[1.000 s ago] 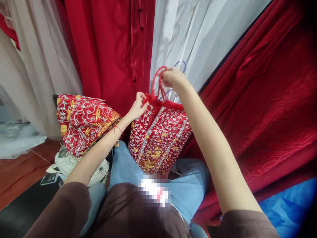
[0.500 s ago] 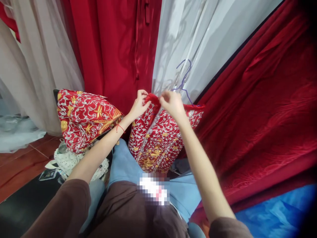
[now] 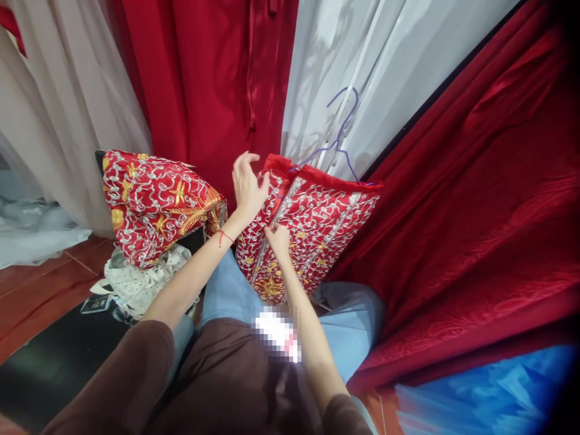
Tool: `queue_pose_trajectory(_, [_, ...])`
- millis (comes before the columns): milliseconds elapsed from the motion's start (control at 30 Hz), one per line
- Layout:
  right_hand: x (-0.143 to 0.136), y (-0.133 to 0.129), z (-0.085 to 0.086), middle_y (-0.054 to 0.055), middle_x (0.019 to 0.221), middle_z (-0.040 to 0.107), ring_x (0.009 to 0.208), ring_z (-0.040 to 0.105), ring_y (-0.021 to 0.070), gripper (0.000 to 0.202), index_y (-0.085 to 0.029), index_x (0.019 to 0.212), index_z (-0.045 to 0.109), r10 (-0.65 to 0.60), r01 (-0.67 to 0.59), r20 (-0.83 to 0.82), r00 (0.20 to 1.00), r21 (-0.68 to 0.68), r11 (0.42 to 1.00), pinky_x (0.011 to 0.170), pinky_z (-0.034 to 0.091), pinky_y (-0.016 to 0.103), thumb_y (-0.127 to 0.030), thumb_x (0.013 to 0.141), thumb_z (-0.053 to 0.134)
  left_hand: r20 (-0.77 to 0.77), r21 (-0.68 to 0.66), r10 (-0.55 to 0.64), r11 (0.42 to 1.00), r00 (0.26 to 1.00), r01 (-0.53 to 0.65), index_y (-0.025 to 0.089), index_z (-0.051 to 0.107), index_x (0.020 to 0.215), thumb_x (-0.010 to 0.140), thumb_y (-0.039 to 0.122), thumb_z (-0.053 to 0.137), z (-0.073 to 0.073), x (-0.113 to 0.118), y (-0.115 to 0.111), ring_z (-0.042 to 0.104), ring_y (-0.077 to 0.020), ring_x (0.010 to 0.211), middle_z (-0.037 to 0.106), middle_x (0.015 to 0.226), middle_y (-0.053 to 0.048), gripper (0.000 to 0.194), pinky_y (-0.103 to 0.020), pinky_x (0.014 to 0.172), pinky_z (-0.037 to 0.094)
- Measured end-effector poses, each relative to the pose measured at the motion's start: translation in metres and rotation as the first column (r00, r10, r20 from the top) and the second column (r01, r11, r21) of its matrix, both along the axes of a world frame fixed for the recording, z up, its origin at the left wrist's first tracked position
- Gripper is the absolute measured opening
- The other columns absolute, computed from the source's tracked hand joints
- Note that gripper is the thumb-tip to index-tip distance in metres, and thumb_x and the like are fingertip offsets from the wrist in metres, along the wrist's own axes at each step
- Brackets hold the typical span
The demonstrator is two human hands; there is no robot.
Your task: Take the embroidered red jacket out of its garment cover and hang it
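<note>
A red embroidered garment [image 3: 312,223] with silver scrolls, gold motifs and a plain red top band hangs from a purple wire hanger [image 3: 338,142] in front of my lap. My left hand [image 3: 249,187] is raised at its upper left corner, fingers apart and curved. The thumb is close to the cloth; whether it touches I cannot tell. Lower down, my right hand [image 3: 278,239] has its fingers closed in a pinch at the garment's silver-trimmed front edge. Behind my left wrist, a matching red embroidered piece [image 3: 158,208] is draped over something dark.
Red drapes [image 3: 203,78] and a white panel [image 3: 312,66] stand behind; a dark red patterned cloth [image 3: 475,229] fills the right. A white dotted cloth [image 3: 145,281] lies at left beside a black surface [image 3: 58,362]. Blue fabric [image 3: 493,393] is at lower right.
My right hand has left the garment's top band and moved down to its front edge. My left hand has let go of the band and opened, shifting slightly left.
</note>
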State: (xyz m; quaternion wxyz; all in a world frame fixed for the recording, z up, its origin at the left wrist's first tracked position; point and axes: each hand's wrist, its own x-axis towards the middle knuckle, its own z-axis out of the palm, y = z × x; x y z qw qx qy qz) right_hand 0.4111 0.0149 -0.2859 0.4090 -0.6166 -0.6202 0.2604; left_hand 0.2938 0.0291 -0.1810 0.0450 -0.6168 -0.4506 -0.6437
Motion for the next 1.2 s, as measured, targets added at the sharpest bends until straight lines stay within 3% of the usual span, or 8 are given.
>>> queue_pose_trajectory(67, [0.006, 0.001, -0.003, -0.002, 0.056, 0.058, 0.058, 0.053, 0.014, 0.019, -0.021, 0.061, 0.053, 0.073, -0.08, -0.212, 0.975, -0.026, 0.996, 0.065, 0.042, 0.026, -0.027, 0.078, 0.059, -0.02, -0.046, 0.147, 0.988, 0.989, -0.147, 0.018, 0.05, 0.112, 0.094, 0.024, 0.052, -0.022, -0.001, -0.02, 0.053, -0.0283, 0.124, 0.061, 0.121, -0.014, 0.019, -0.046, 0.109, 0.039])
queue_pose_trajectory(133, [0.011, 0.0, -0.005, -0.004, 0.05, 0.051, 0.051, 0.044, 0.0108, 0.022, -0.021, 0.058, 0.052, 0.117, -0.139, -0.319, 0.94, -0.047, 0.989, 0.057, 0.038, 0.024, -0.032, 0.076, 0.06, -0.119, -0.156, 0.183, 0.967, 0.976, -0.201, 0.019, 0.053, 0.1, 0.093, 0.02, 0.051, -0.058, -0.003, -0.041, 0.057, -0.0276, 0.112, 0.064, 0.108, -0.011, 0.008, -0.046, 0.104, 0.042])
queue_pose_trajectory(200, [0.012, -0.004, -0.008, -0.005, 0.048, 0.047, 0.048, 0.037, 0.0089, 0.026, -0.021, 0.057, 0.05, 0.141, -0.17, -0.371, 0.918, -0.046, 0.984, 0.051, 0.033, 0.023, -0.037, 0.073, 0.061, -0.243, -0.301, 0.127, 0.932, 0.962, -0.2, 0.02, 0.055, 0.093, 0.088, 0.014, 0.054, -0.102, -0.004, -0.06, 0.059, -0.0269, 0.105, 0.064, 0.101, -0.01, 0.008, -0.042, 0.097, 0.046])
queue_pose_trajectory(267, [0.012, -0.012, -0.012, -0.006, 0.048, 0.042, 0.048, 0.033, 0.0081, 0.03, -0.021, 0.056, 0.047, 0.162, -0.193, -0.414, 0.896, -0.033, 0.981, 0.05, 0.03, 0.023, -0.041, 0.071, 0.063, -0.225, -0.418, 0.123, 0.884, 0.967, -0.21, 0.021, 0.055, 0.088, 0.084, 0.014, 0.061, -0.143, -0.004, -0.073, 0.06, -0.027, 0.099, 0.065, 0.094, -0.009, 0.01, -0.04, 0.091, 0.049])
queue_pose_trajectory(367, [0.011, -0.029, -0.018, -0.007, 0.049, 0.038, 0.049, 0.03, 0.0081, 0.033, -0.022, 0.056, 0.043, 0.193, -0.218, -0.486, 0.852, 0.004, 0.976, 0.05, 0.027, 0.024, -0.045, 0.068, 0.063, -0.101, -0.421, 0.07, 0.901, 0.992, -0.106, 0.022, 0.055, 0.093, 0.084, 0.022, 0.067, -0.174, 0.002, -0.078, 0.061, -0.0234, 0.095, 0.065, 0.095, -0.006, 0.015, -0.036, 0.089, 0.049])
queue_pose_trajectory(600, [0.019, -0.049, -0.019, -0.006, 0.051, 0.042, 0.052, 0.033, 0.0091, 0.025, -0.021, 0.06, 0.052, 0.228, -0.246, -0.513, 0.828, 0.035, 0.969, 0.052, 0.025, 0.025, -0.042, 0.064, 0.064, -0.109, -0.455, -0.065, 0.89, 0.992, 0.008, 0.022, 0.052, 0.08, 0.086, 0.019, 0.061, -0.155, 0.02, -0.063, 0.056, -0.0167, 0.076, 0.059, 0.078, 0.0, 0.011, -0.026, 0.072, 0.043])
queue_pose_trajectory(967, [-0.004, -0.066, -0.029, -0.007, 0.05, 0.04, 0.05, 0.031, 0.0081, 0.024, -0.021, 0.06, 0.049, 0.115, -0.082, -0.672, 0.731, 0.08, 0.993, 0.051, 0.025, 0.025, -0.04, 0.067, 0.061, -0.079, -0.493, -0.136, 0.867, 0.988, 0.08, 0.021, 0.057, 0.084, 0.09, 0.018, 0.056, -0.163, 0.022, -0.073, 0.061, -0.0166, 0.081, 0.067, 0.089, -0.003, 0.007, -0.024, 0.066, 0.039])
queue_pose_trajectory(1200, [-0.009, -0.056, 0.013, -0.008, 0.048, 0.036, 0.046, 0.025, 0.0066, 0.02, -0.019, 0.061, 0.055, 0.108, -0.025, -0.732, 0.673, 0.124, 0.992, 0.047, 0.02, 0.024, -0.035, 0.069, 0.064, -0.012, -0.427, -0.123, 0.898, 0.992, 0.106, 0.02, 0.059, 0.084, 0.096, 0.027, 0.053, -0.166, 0.03, -0.072, 0.062, -0.0179, 0.082, 0.067, 0.088, -0.005, 0.014, -0.026, 0.071, 0.041])
